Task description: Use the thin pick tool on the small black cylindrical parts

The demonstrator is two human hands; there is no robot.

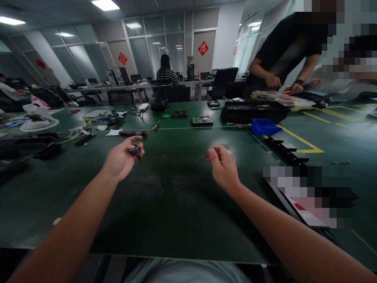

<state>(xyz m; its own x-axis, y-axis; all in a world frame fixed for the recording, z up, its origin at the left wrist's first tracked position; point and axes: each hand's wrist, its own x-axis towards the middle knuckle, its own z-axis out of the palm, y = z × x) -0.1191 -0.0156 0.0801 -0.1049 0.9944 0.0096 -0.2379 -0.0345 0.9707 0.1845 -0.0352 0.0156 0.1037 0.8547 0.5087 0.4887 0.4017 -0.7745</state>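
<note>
Green table [176, 204] filled most of the view, with yellow lines at the right. A co-worker [282, 47] in a black shirt leaned over the far right end, hands on a stack of flat parts [282, 100]. Another person [166, 70] sat at a far desk, back turned. A long black case [250, 112] lay on the far side of the table, a blue bin [264, 126] just in front of it. A row of black blocks [287, 151] ran along the right, near the yellow lines. A drive board [202, 120] and a smaller black part [179, 114] lay mid-table, well apart from the hands. A cable clutter [103, 118] sat far left.

Left hand [122, 159] was raised above the table, fingers closed around a small dark round part [136, 150] with a short tip pointing down. Right hand [222, 167] was also above the table, thumb and fingers pinched narrowly on a thin screwdriver [206, 157], whose metal shaft pointed left toward the left hand. The two hands were apart, the part and the driver tip not touching. A pen-like tool [132, 133] lay on the table just beyond the left hand.
</note>
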